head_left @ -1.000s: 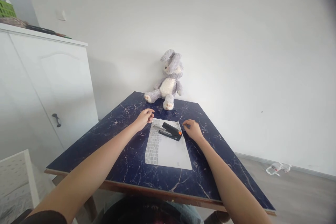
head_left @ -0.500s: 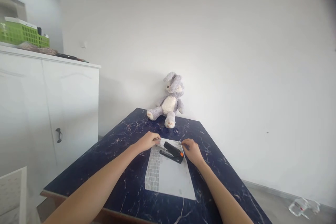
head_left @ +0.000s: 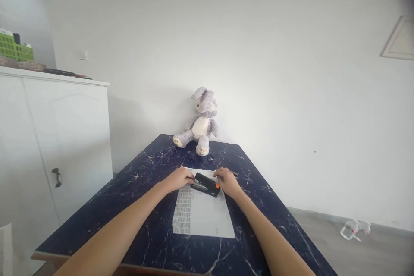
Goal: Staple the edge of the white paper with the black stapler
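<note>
A black stapler (head_left: 205,183) with an orange end lies on a white sheet of paper (head_left: 205,213) on the dark blue marbled table (head_left: 142,207). The sheet has a grey patterned strip down its left side. My left hand (head_left: 180,178) rests at the stapler's left end, its fingers curled and touching it. On the other side, my right hand (head_left: 227,181) has its fingers bent at the orange end and the paper's top edge. Whether either hand truly grips the stapler is unclear.
A grey and white plush rabbit (head_left: 198,123) sits at the table's far edge against the wall. A white cabinet (head_left: 51,138) stands on the left with a green basket (head_left: 14,47) on top. A clear plastic bottle (head_left: 353,228) lies on the floor at the right.
Both hands have closed in from the paper's top corners onto the two ends of the stapler. The camera has tilted up and shifted.
</note>
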A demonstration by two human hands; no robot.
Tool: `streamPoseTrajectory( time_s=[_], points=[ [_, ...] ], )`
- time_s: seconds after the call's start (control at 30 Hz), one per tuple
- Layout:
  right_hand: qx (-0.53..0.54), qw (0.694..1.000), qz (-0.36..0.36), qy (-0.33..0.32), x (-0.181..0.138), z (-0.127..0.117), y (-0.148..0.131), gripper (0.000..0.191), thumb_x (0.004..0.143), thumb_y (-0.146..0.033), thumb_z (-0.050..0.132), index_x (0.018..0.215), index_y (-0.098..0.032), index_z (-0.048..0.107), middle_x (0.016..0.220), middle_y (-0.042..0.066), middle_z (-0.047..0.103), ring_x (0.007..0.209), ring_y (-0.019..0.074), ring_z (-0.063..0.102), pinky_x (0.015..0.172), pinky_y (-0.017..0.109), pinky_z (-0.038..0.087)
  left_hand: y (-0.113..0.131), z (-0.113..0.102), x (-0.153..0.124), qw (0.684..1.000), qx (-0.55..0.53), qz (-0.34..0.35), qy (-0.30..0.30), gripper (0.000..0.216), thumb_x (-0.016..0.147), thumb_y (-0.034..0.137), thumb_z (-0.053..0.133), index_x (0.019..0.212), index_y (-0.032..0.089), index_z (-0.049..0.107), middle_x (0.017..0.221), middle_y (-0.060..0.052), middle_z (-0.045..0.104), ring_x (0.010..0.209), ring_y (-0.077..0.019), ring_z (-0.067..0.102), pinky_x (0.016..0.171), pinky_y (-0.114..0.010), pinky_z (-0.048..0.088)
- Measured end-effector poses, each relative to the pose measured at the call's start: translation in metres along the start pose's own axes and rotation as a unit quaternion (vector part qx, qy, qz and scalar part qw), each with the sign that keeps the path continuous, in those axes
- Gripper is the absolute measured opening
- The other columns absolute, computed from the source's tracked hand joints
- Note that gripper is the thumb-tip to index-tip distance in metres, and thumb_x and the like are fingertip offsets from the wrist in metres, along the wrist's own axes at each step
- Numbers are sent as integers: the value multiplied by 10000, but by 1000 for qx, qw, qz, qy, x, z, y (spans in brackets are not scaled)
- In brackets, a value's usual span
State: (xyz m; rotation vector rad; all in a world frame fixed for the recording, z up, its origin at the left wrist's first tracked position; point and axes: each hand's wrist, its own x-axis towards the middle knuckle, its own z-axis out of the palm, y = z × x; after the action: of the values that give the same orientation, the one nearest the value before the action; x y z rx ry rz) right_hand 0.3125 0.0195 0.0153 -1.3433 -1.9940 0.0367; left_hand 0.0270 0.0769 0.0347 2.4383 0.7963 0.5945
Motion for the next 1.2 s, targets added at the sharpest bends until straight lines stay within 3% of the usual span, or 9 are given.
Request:
streamPoseTrajectory(
  time_s=[0.33,0.47,0.53,0.63,0.73,0.9,1.03,1.13,1.2],
  points=[
    [24,999,-18,-17,1,-2,-3,336,792,-9,527,894,-223,765,1014,60,721,993,237,617,947,389,466,-1,-4,6,998,50,-26,-18,211,822,288,690,981,253,825,929,-43,798,824,-227,714,782,-282,473],
    [70,997,12,9,2,-8,-13,290,920,-156,507,1047,-233,757,1033,62,741,942,224,641,881,360,494,1,-11,3,999,42,8,-25,208,855,318,679,992,256,823,993,-45,793,886,-229,718,826,-286,484],
    [119,993,-4,-10,1,-10,-22,271,965,-275,513,1111,-236,738,1068,64,742,932,217,651,812,324,507,-1,-17,-2,999,27,2,-22,233,852,340,690,1031,261,817,1047,-48,787,920,-241,719,845,-300,497],
    [157,984,-53,-66,-1,-7,-35,318,879,-391,683,1150,-228,716,1094,72,735,939,230,661,778,305,505,-13,-29,-8,999,-16,-34,-23,306,807,376,736,1076,246,807,1088,-67,779,950,-272,722,884,-347,524],
    [163,983,-40,-76,-3,0,-41,304,822,-358,751,1081,-203,716,972,54,739,829,214,664,747,304,491,-25,-35,-12,992,-95,-75,-27,391,745,398,789,1072,185,802,1040,-101,786,964,-299,730,910,-397,546],
    [225,970,-52,-79,-5,-1,-43,227,864,-352,715,1025,-192,715,879,13,715,755,178,641,716,274,468,-20,-19,-6,986,-157,-51,0,478,692,342,839,1126,154,769,978,-112,784,897,-264,724,848,-376,560],
    [259,961,-70,-73,-6,-5,-50,263,850,-378,734,1028,-186,719,872,15,713,765,180,642,711,266,467,2,2,2,993,-118,9,27,384,716,239,777,1094,170,774,941,-61,766,826,-205,681,811,-319,538],
    [253,965,-51,-51,-2,-6,-54,288,828,-405,750,1003,-177,730,848,19,711,734,176,630,687,265,465,12,5,6,995,-98,6,25,320,757,228,714,1067,170,768,883,-38,751,761,-178,655,795,-305,528],
    [246,968,-38,-31,3,-11,-51,313,797,-403,771,1008,-173,738,863,22,719,748,180,636,708,270,477,15,3,8,995,-84,-3,56,317,794,283,701,1089,177,745,935,-48,749,797,-188,660,814,-313,526]
  ],
)
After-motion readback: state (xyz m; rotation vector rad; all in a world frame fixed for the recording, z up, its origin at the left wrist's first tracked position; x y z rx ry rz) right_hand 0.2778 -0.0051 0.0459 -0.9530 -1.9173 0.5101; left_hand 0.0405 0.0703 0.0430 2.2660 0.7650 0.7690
